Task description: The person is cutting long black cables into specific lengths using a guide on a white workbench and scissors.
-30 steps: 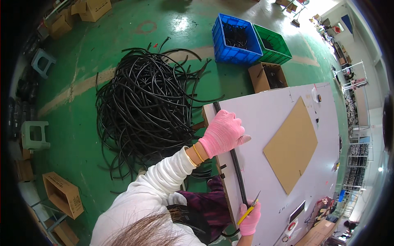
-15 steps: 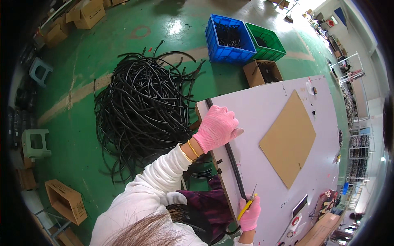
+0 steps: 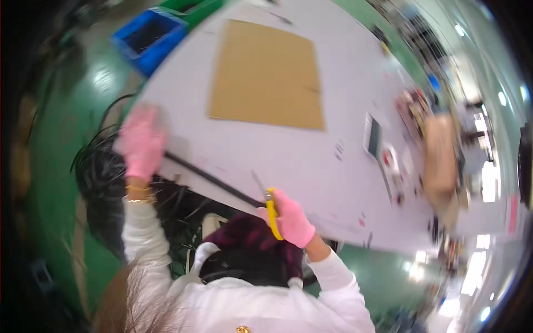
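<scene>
A black tube [image 3: 214,180] lies slantwise along the near edge of the white table [image 3: 183,100]. At its left end my left hand [image 3: 142,141], in a pink glove, is closed over it, though motion blurs the fingers. My right hand [image 3: 293,221], also in a pink glove, grips scissors [image 3: 272,213] with yellow handles, their blades pointing up and away over the table. The tube's right end meets the fingers of this hand; whether they also hold it is hard to see.
A brown cardboard sheet [image 3: 266,77] lies on the table. Right of it are a phone-like device [image 3: 373,135] and a cardboard box [image 3: 441,158]. A heap of black tubes [image 3: 102,188] is on the floor at left, with a blue crate [image 3: 149,40] and a green crate [image 3: 202,10] beyond.
My view has turned right, so the table now runs across in front of me. My left hand stays by the tube's left end, and the scissors remain in my right hand.
</scene>
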The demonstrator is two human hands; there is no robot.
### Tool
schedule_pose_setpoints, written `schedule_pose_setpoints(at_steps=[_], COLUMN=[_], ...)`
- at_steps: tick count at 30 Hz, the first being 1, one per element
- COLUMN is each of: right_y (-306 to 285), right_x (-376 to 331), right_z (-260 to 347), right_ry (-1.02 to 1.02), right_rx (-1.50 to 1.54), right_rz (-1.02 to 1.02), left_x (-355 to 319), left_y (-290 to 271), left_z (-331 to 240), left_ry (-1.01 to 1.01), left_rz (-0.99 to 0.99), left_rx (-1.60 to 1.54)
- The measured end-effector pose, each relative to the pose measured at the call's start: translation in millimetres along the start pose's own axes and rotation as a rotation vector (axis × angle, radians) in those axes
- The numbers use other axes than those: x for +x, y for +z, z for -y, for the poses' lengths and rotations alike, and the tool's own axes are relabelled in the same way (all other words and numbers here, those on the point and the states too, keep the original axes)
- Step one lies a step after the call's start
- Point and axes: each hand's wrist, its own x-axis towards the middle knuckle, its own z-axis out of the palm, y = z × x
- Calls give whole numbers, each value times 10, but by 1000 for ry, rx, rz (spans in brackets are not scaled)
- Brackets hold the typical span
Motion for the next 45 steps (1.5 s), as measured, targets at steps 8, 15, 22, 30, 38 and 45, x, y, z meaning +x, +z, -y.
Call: schedule_pose_setpoints(at_steps=[8, 15, 22, 30, 38, 45], right_y=[-1419, -2148, -2286, -2201, -2221, -2208], right_x=[-1793, -2226, -1931, -1704, -1659, -1677], right_z=[-878, -1664, -1727, -1651, -1632, -1653], right_ry=[749, 845, 638, 745, 818, 786], right_rx=[724, 835, 57, -228, -248, -269], right_rz=[185, 24, 68, 93, 157, 163], left_x=[155, 168, 218, 245, 234, 233], left_y=[187, 374, 333, 375, 342, 326], left_z=[119, 419, 546, 669, 627, 543], left_ry=[59, 158, 147, 201, 195, 206], left_rz=[101, 121, 158, 153, 158, 145], left_rx=[27, 84, 127, 163, 138, 113])
